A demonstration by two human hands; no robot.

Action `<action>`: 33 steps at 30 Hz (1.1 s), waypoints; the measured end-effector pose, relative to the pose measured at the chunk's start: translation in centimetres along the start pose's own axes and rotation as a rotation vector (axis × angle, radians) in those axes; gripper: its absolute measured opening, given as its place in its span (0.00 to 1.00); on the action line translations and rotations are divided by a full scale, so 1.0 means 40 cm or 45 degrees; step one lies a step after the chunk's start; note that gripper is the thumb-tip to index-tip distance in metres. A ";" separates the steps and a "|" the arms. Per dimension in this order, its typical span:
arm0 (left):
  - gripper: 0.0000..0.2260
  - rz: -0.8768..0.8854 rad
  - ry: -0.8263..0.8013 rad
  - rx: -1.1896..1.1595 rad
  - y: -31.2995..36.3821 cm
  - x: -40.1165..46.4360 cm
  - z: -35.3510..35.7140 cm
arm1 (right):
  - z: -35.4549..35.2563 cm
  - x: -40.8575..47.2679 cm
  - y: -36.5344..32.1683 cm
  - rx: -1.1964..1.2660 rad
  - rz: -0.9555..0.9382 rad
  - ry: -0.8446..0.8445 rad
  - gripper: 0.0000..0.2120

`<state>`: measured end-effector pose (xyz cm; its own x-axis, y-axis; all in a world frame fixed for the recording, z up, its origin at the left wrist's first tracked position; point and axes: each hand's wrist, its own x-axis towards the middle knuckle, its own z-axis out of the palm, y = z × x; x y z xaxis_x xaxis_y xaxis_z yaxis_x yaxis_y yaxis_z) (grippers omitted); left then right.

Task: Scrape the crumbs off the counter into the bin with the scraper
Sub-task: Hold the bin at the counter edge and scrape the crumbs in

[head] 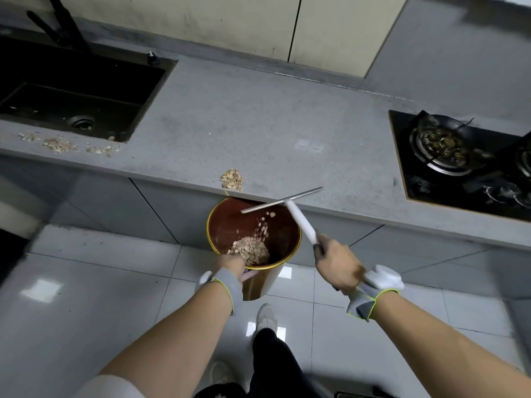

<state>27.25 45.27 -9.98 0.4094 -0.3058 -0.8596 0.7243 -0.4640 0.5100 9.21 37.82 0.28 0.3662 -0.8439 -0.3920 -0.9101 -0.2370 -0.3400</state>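
Grey speckled desk (pixel 258 119) running left to right, with a black sink (pixel 71 90) sunk in at the left and a black hob (pixel 459 156) at the right. On it: a small heap of crumbs (pixel 232 180) at the front edge, thinner scattered crumbs (pixel 61 145) in front of the sink. Below, pale glossy tiled floor (pixel 100 282).

Black sink (pixel 71 90) with dark tap (pixel 61 24), gas hob (pixel 459 165) perhaps holding a wok (pixel 442 136), pale floor tiles (pixel 86 282)
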 end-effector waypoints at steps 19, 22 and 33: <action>0.14 0.068 0.135 -0.112 0.063 0.037 -0.109 | -0.029 0.307 -0.275 0.350 0.025 0.083 0.15; 0.11 0.100 0.169 -0.129 0.081 0.045 -0.141 | -0.008 0.364 -0.325 0.267 0.043 0.070 0.16; 0.12 0.043 0.145 -0.158 0.081 0.052 -0.147 | 0.051 0.170 -0.205 -0.005 -0.155 0.032 0.10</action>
<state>33.72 48.03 -10.29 0.4902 -0.2199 -0.8434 0.7690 -0.3464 0.5373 19.54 35.00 -1.34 0.4688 -0.8209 -0.3262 -0.8600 -0.3399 -0.3805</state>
